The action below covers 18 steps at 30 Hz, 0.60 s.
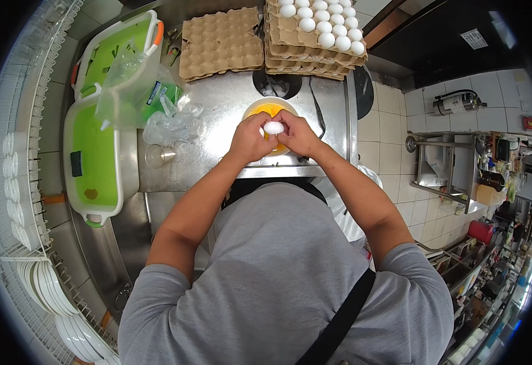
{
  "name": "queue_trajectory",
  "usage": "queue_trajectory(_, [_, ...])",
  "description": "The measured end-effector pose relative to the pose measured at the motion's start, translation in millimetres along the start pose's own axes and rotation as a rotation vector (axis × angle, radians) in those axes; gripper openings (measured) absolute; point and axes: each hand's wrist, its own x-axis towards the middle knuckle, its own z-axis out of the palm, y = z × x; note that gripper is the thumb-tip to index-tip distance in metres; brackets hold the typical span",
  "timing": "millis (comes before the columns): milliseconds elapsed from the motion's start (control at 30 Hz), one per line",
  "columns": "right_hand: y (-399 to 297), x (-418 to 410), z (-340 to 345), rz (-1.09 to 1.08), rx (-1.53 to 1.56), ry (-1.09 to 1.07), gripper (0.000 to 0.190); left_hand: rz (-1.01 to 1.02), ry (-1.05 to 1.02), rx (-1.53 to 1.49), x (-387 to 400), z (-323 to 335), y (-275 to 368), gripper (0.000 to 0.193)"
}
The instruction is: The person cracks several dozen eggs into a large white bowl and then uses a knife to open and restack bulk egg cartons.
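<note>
Both my hands meet over a white bowl (248, 111) that holds yellow-orange egg. Between the fingertips of my left hand (253, 136) and my right hand (296, 133) is a white egg (273, 127), which seems to have a crack line. A second small piece of white, an egg or shell, shows at my left fingers; its form is partly hidden. Beyond the bowl, a round dark opening (289, 91) in the steel counter holds whitish shells. White eggs (325, 40) fill part of the top carton tray (289, 31) of a stack at the back.
Empty egg cartons (220, 43) lie at the back of the steel counter (193, 169). To the left stand green-and-white tubs (127, 178), clear plastic bags (170, 125) and a clear cup (156, 156). A dark strap or cord (317, 107) lies right of the bowl.
</note>
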Motion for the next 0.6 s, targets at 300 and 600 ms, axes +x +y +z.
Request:
queue_trajectory(300, [31,0,13,0.006,0.160,0.041,0.031,-0.027,-0.099,-0.086,2,-11,-2,0.032])
queue_trajectory(600, [6,-7,-5,-0.133,-0.318,-0.018,0.037,0.131,-0.218,0.022,9,-29,-20,0.037])
